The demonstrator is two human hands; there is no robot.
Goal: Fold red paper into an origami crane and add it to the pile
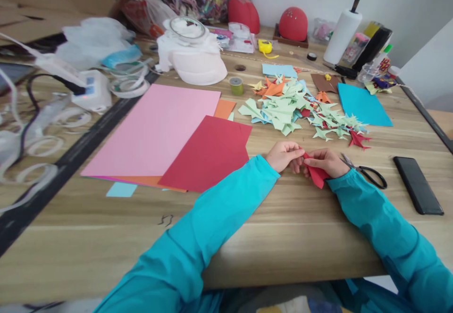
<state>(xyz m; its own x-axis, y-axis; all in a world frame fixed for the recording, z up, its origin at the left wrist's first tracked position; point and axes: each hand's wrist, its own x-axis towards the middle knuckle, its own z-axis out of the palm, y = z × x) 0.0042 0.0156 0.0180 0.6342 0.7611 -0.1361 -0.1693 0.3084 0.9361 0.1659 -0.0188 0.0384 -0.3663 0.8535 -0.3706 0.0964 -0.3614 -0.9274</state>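
A small folded piece of red paper (316, 173) lies between my two hands on the wooden table (283, 228). My left hand (285, 156) pinches its left end with closed fingers. My right hand (326, 160) curls over its right side and presses it down. Both arms wear teal sleeves. Beyond the hands spreads a heap of folded paper shapes (297, 108), mostly pale green, with some orange and red ones.
Black-handled scissors (368, 172) lie just right of my right hand, a black phone (418, 185) farther right. Red (207, 155) and pink (159, 127) sheets lie to the left, a blue sheet (364, 104) at the right. A paper towel roll (342, 35) and clutter line the back.
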